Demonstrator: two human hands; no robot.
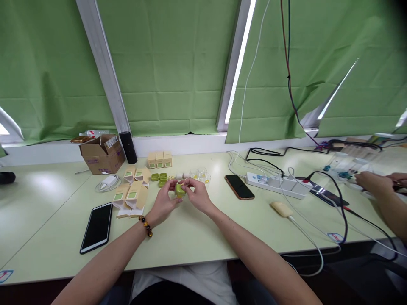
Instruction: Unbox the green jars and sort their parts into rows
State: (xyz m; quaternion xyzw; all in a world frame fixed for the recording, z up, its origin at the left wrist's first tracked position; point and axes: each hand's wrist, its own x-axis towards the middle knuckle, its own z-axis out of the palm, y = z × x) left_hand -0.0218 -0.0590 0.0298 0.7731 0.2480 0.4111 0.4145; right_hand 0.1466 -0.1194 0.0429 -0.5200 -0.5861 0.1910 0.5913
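Note:
Between my two hands, just above the table, is a small green-lidded container (180,190) with a paler lower part. My left hand (164,202) pinches it from the left, and my right hand (196,195) grips its right side and top. Behind my hands lie several small green caps (163,176) and a group of clear cups with yellow bits (200,175). Open cream cartons with green windows (136,195) stand to the left of my left hand. Three closed cartons (159,159) sit in a row farther back.
A tablet (97,227) lies front left and a phone (239,187) to the right. Behind are a cardboard box (103,154) and a black cylinder (128,147). A power strip (276,184) with trailing cables and a beige mouse-like device (281,209) occupy the right; another person's hands (370,182) work beyond.

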